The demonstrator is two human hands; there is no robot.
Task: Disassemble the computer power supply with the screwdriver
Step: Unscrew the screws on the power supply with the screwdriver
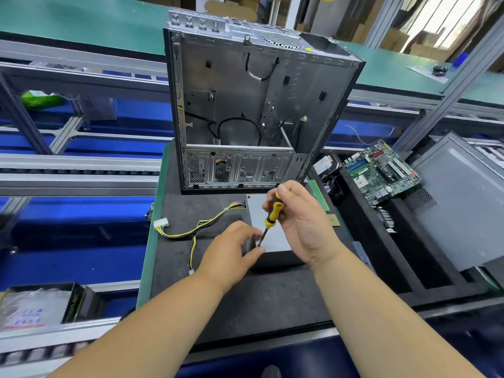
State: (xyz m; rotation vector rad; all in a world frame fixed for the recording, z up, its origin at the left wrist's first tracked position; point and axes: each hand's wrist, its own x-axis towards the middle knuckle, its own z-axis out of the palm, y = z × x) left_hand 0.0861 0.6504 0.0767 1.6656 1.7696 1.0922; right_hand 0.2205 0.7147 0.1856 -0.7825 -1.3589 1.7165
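Black foam mat is carrying the power supply, lying just in front of the gutted case. Right hand is gripping the screwdriver, tip at the near left edge; left hand is curling round that corner, bracing it. Risk: tilted bit camming out, stripping the screw or jabbing the left fingers

Under your hands the power supply is smooth matt grey metal, perforated on its nine-o'clock side. Your screwdriver handle looks like glossy yellow-and-black plastic. The mat is rough, perhaps foam. At twelve o'clock, the case is dull bare steel.
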